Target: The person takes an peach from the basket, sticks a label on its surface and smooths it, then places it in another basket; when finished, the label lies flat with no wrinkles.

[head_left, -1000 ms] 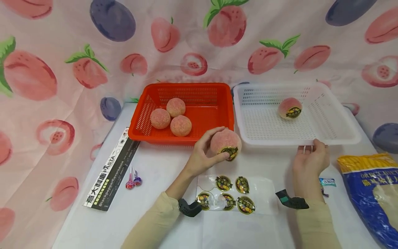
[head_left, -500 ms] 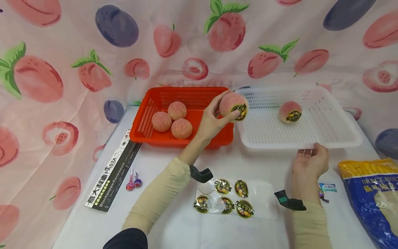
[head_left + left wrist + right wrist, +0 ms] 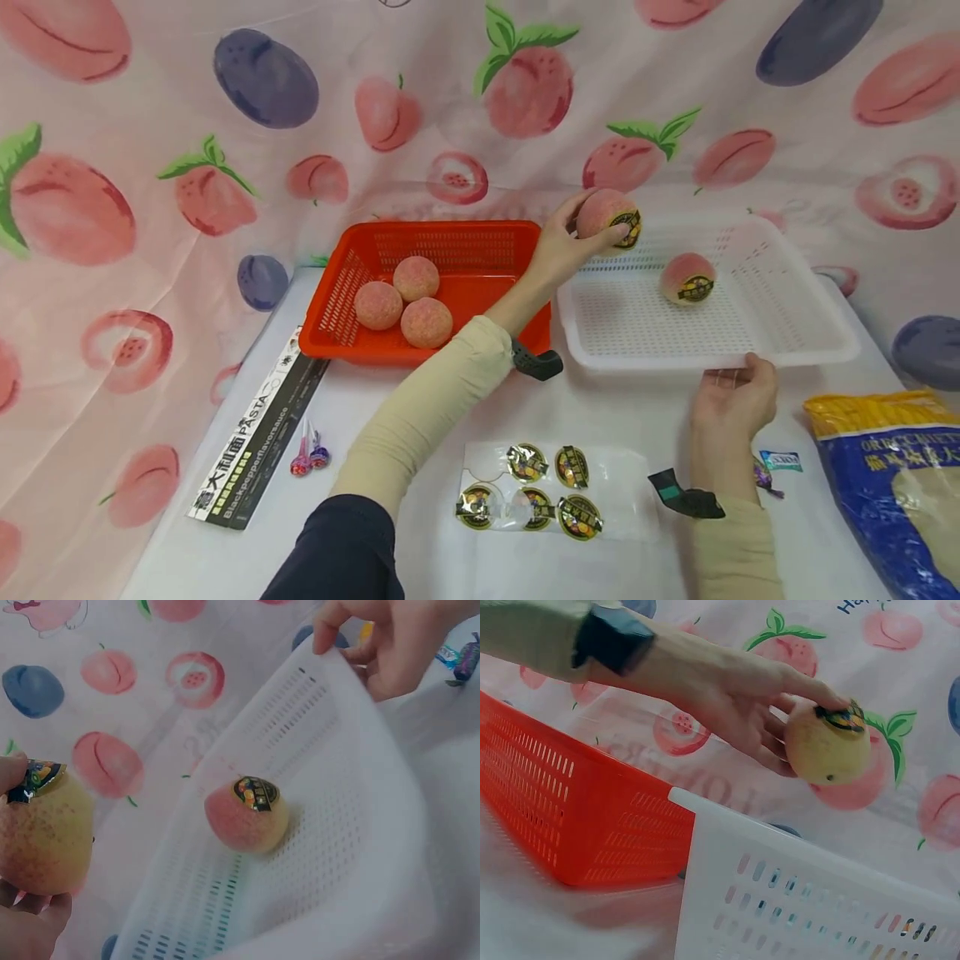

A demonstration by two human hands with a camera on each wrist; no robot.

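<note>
My left hand (image 3: pixel 557 252) grips a peach (image 3: pixel 600 215) above the back left part of the white basket (image 3: pixel 637 362), its thumb over the black-and-gold sticker (image 3: pixel 625 229). In the right wrist view that peach (image 3: pixel 826 754) hangs higher than the basket's rim (image 3: pixel 742 823), fingers curled about its side. My right hand (image 3: pixel 731 408) holds the front rim of the white basket, thumb on top and fingers beneath. Inside lies another stickered peach (image 3: pixel 678 275), which the left wrist view shows resting on the basket mesh.
A red basket (image 3: pixel 495 304) with three peaches (image 3: pixel 426 322) stands to the left. In front lies a clear sheet of stickers (image 3: pixel 630 492). Around are a pasta box (image 3: pixel 251 437), lollipops (image 3: pixel 302 463), small wrapped sweets (image 3: pixel 782 461) and a blue pasta bag (image 3: pixel 862 475). A fruit-print cloth (image 3: pixel 420 50) hangs behind.
My left hand has carried the stickered peach up and to the right, from before the red basket to over the white one. My right hand keeps its hold on the rim.
</note>
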